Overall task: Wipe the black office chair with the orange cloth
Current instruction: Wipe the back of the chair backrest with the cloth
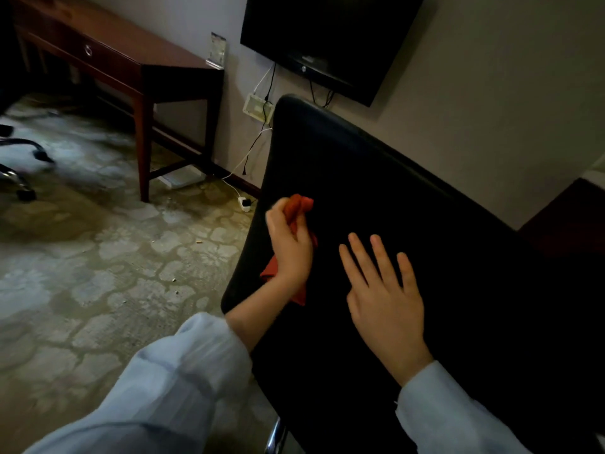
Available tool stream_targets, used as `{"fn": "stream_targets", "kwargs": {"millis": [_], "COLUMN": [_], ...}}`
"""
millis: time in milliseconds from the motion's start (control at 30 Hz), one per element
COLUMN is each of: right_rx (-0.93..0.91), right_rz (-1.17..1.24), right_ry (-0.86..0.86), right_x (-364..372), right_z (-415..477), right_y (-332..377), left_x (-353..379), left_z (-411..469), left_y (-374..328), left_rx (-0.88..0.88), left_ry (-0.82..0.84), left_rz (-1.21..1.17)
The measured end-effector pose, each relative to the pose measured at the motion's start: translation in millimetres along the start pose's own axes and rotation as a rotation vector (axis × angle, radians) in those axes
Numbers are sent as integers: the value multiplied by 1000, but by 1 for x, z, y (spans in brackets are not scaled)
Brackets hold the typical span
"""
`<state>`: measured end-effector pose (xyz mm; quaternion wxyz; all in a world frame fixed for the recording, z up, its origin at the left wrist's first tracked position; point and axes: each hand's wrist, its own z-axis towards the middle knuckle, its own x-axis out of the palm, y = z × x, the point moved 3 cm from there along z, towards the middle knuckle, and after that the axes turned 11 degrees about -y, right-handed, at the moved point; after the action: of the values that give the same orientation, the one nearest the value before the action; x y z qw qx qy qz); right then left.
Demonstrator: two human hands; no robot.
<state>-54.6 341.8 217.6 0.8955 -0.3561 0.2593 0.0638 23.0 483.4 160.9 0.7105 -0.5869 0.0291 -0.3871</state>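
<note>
Chair (409,198) directly under both hands — black panel filling right half of view, left edge running up to rounded top corner. Orange cloth (298,207) bunched in left hand (289,249), fingers curled round it, at that left edge; bulk of panel to its right. Right hand (384,306) just beside, fingers straight, flat over panel — contact unclear. No containers visible.

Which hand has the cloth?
The left hand, fingers curled around the orange cloth; the right hand is open, fingers straight, over the black chair.
</note>
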Motion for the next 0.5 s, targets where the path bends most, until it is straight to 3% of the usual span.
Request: {"fn": "stream_targets", "kwargs": {"millis": [100, 267, 367, 500], "right_rx": [26, -1, -32, -6], "right_rz": [12, 9, -1, -14], "right_ry": [23, -8, -9, 2], "right_x": [-10, -20, -19, -22], "right_z": [-6, -12, -12, -12], "right_y": [-2, -10, -12, -12], "left_x": [-7, -16, -13, 4], "left_z": [29, 0, -48, -81], "left_y": [21, 37, 11, -37], "left_rx": [-256, -416, -305, 19], "left_ry": [-127, 0, 75, 175], "left_rz": [114, 197, 155, 13]}}
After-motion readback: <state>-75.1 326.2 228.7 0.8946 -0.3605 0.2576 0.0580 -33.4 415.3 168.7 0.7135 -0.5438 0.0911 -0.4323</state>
